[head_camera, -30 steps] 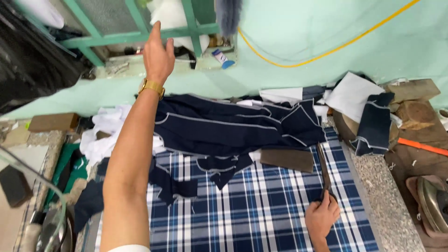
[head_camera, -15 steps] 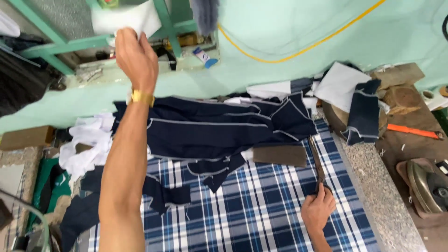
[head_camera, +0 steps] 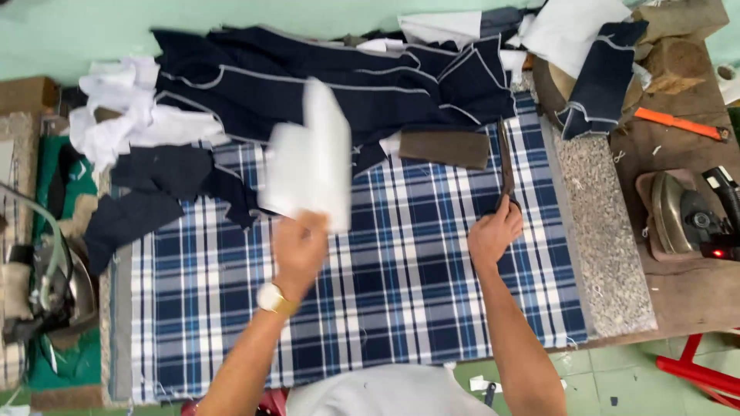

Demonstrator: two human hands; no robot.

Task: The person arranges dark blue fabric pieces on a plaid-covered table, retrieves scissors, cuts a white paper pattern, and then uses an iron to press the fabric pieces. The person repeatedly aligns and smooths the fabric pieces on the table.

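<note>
— White fabric, was that what you had in your left hand [head_camera: 299, 248]?

— Yes. You gripped a white fabric piece [head_camera: 312, 158] by its lower edge, fingers closed on it, and it stood up from your fist above the blue plaid cloth [head_camera: 401, 285] that covered the tabletop. It looked pale, flat and roughly rectangular, blurred at the edges, so its exact outline was hard to tell.

— And your right hand [head_camera: 496, 233]?

— You had it closed around the handles of dark scissors [head_camera: 506, 166], whose blades lay flat on the plaid, pointing away from you.

— What lay near them?

— Just left of the blades sat a brown block [head_camera: 444, 147]. Beyond it, a navy garment with pale piping [head_camera: 324, 81] was spread across the far side of the tabletop, with a heap of white cloth [head_camera: 127, 115] at its left end. An iron [head_camera: 678, 212] rested on the wooden surface to your right, well apart from both hands.
</note>
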